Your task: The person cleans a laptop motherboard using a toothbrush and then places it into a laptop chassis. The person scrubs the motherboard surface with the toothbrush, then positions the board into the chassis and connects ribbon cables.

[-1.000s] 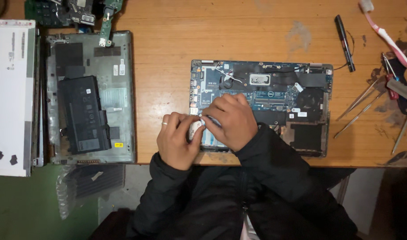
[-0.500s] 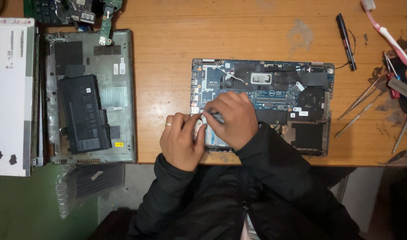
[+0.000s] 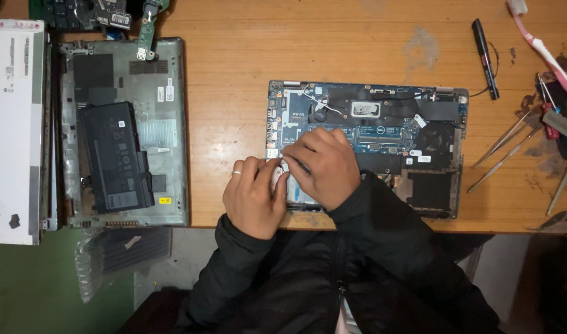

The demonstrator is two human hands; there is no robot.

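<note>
While the opened laptop base [image 3: 382, 133] lies on the wooden table [image 3: 234, 93] with its circuit board exposed, the left hand [image 3: 253, 198] and right hand [image 3: 323, 166] pinch curled fingers on a small pale part [image 3: 277, 176] at its lower left corner.

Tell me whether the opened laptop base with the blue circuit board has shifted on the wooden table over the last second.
No. The opened laptop base keeps its distance from the black pen and the table's front edge.
</note>
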